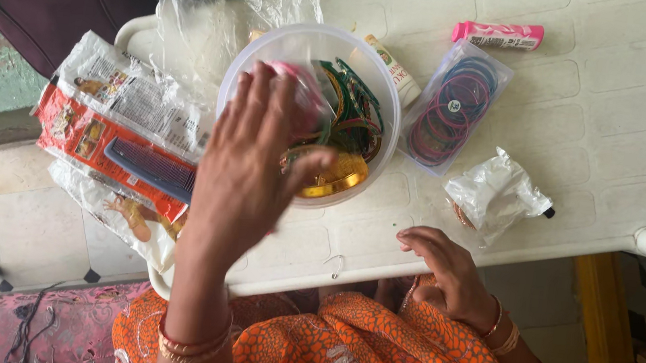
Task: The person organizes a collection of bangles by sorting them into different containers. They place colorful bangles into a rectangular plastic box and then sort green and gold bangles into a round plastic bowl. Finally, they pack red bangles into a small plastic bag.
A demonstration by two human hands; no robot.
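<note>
1. White plastic table (602, 148) carries all items.
2. Clear round tub (369, 57) of bangles sits at table centre.
3. Left hand (248, 165), blurred, is raised over the tub; fingertips pinch a small pink item (291, 72).
4. Right hand (447, 269) rests at the table's near edge, fingers loosely curled, holding nothing.
5. Blue comb (150, 166) lies left of the tub.

bench (606, 116): white moulded plastic, matt
bowl (391, 92): translucent plastic, smooth
bags (230, 1): clear crinkled film, glossy
comb (150, 166): blue plastic
bangles (335, 184): shiny gold metal
</note>
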